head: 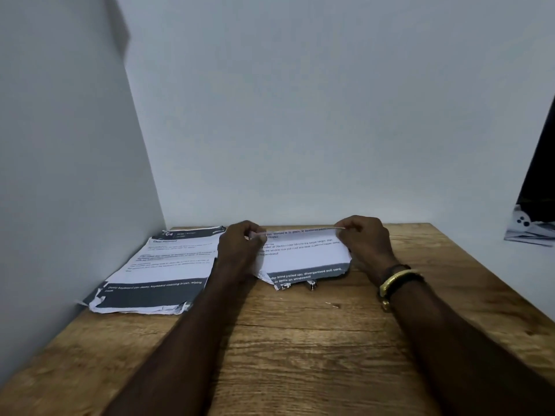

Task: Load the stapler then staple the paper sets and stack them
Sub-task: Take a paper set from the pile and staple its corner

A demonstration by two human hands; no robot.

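Note:
Both hands hold one printed paper set (pixel 303 256) at the back middle of the wooden table (pixel 300 340). My left hand (pixel 240 250) pinches its far left edge, and my right hand (pixel 365 240) pinches its far right edge. The far edge is lifted off the table while the torn near edge with a dark band rests on the wood. A second paper set (pixel 156 271) lies flat at the back left, against the wall. Small metal pieces (pixel 311 285), possibly staples, lie just in front of the held set. No stapler is visible.
White walls close in the table at the left and the back. A dark object with a white printed sheet (pixel 531 226) stands past the table's right edge. A tiny scrap (pixel 333 305) lies on the wood near the middle.

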